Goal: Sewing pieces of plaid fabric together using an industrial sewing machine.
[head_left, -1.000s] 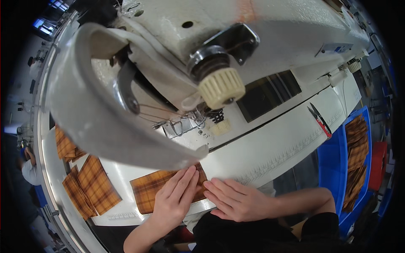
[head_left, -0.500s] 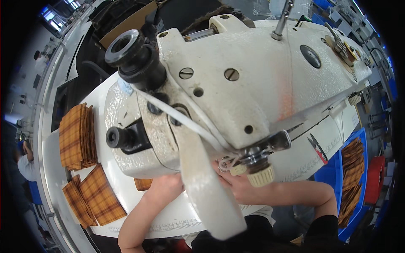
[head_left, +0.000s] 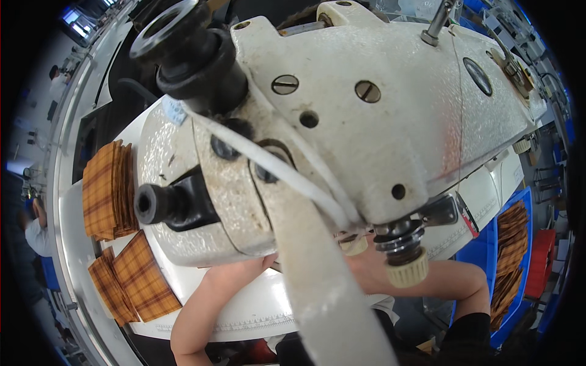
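Note:
A white sewing machine point(head_left: 342, 140) fills the middle of the view, close up. Below its head is my left hand point(head_left: 241, 272), its fingers hidden behind the machine. My right hand point(head_left: 366, 265) lies across from it, partly covered by the pale lever point(head_left: 320, 274) and the cream tension knob point(head_left: 407, 268). Whatever either hand holds or touches cannot be seen. On the left of the white table point(head_left: 256, 308) stands a stack of orange-brown plaid fabric pieces point(head_left: 107, 192). Nearer me lie more plaid pieces point(head_left: 146, 277), leaning over one another.
A blue bin point(head_left: 482, 251) at the right holds many plaid fabric pieces point(head_left: 511, 244). Red-handled thread snips point(head_left: 468, 216) lie on the table, partly hidden by the machine. Beyond the bin is a red object point(head_left: 540, 262). Another person point(head_left: 38, 235) sits at the far left.
The machine appears larger and closer, as the view has shifted. The plaid piece beside my left hand no longer shows. Both hands are more covered by the machine.

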`<state>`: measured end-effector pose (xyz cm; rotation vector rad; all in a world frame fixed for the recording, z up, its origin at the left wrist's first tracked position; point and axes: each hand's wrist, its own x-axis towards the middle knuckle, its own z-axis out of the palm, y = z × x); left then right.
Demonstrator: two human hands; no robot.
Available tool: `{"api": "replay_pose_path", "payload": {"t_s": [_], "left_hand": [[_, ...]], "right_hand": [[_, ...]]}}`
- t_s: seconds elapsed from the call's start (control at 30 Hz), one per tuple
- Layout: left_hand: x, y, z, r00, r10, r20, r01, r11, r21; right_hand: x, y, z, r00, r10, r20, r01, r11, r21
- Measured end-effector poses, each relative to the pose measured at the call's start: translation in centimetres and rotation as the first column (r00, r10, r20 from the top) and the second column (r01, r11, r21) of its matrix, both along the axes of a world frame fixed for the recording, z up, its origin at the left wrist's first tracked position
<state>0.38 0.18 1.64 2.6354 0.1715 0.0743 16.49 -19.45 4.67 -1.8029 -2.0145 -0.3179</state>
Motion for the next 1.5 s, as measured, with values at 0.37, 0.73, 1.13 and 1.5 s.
{"api": "replay_pose_path", "payload": {"t_s": [0.37,0.73,1.13,1.5], "left_hand": [[1.7,-1.2,3.0,0.973,-0.033,0.230,-0.011,0.982,0.187],[1.5,-3.4,4.1,0.952,-0.085,0.294,0.074,0.996,0.049],[1.0,0.0,2.4,0.971,-0.017,0.239,0.011,1.000,0.028],[1.5,1.9,1.7,0.966,0.007,0.258,-0.029,0.996,0.081]], "right_hand": [[1.3,0.7,-1.1,0.988,0.114,0.108,-0.124,0.988,0.092],[1.9,0.4,-1.4,0.983,0.163,0.083,-0.169,0.983,0.069],[3.3,1.7,-0.8,1.000,0.023,-0.020,-0.023,1.000,0.005],[3.2,1.3,-0.2,0.999,-0.023,-0.044,0.026,0.998,0.061]]}}
